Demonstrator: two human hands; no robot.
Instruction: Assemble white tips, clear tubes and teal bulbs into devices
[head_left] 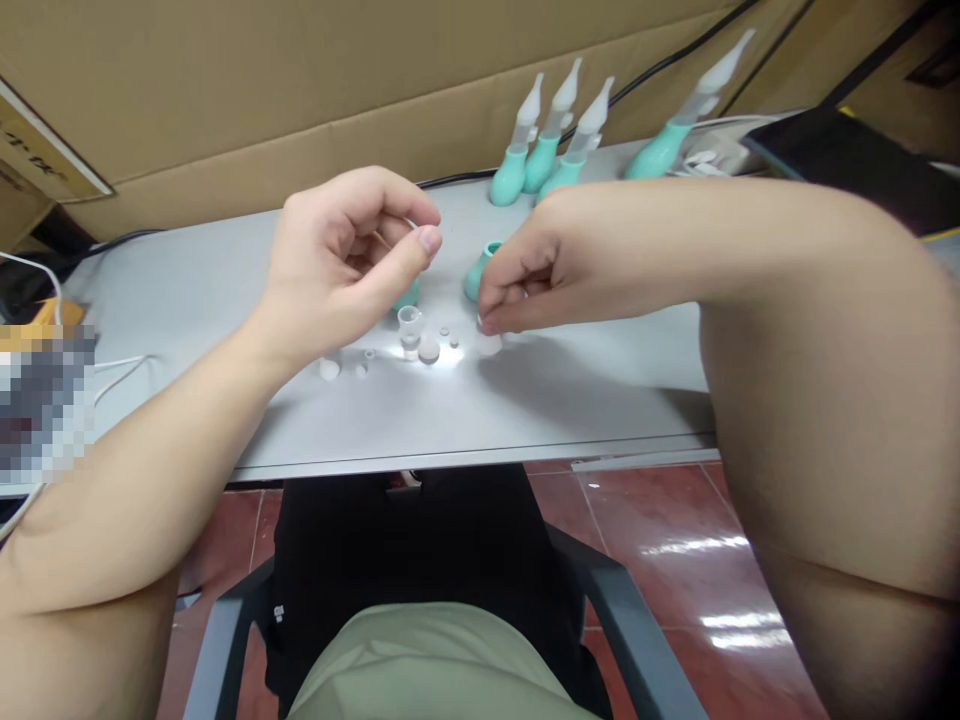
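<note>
My left hand [360,250] hovers over the table with curled fingers, a small gap between thumb and forefinger, and nothing visible in it. A teal squeeze bulb [407,296] is partly hidden beneath it. My right hand [525,275] is closed, its fingertips pinching the top of a white nozzle tip [490,343] low over the table. Behind those fingers stands an open-necked teal bulb [475,275]. Between the hands are a clear plastic cup-like part [410,322], a white cone-shaped piece [429,348] and tiny round parts [454,343].
Several assembled teal nasal aspirators [510,175] stand at the back, with another [664,148] farther right. Another white piece [329,368] and small bits lie at left on the grey table [600,400]. Cardboard [300,100] walls the back; a white cable [124,362] runs at left.
</note>
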